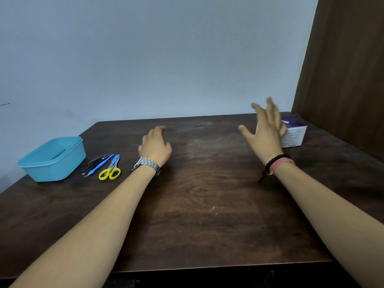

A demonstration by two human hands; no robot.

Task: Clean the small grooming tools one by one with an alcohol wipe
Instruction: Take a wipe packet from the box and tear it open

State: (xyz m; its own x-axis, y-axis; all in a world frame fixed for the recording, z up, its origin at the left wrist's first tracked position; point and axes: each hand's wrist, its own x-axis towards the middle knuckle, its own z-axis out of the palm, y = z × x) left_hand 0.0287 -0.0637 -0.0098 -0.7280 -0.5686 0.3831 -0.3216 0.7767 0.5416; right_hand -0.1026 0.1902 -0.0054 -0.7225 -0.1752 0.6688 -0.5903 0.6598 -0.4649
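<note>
Several small grooming tools lie on the dark wooden table [207, 204] at the left: yellow-handled scissors with a blue cap [111, 169], a slim blue-handled tool [101, 165] and black tweezers [94, 166]. At the far right stands a purple and white box [295, 135], partly hidden behind my right hand. My left hand [154, 146], with a metal watch on the wrist, hovers over the table's middle with fingers loosely curled and holds nothing. My right hand [267, 129] is raised with fingers spread, blurred, just in front of the box, holding nothing.
A light blue plastic tub [53, 160] sits at the table's left edge, beside the tools. A pale wall runs behind the table and a brown wooden panel [342, 69] rises at the right. The table's front edge is near my elbows.
</note>
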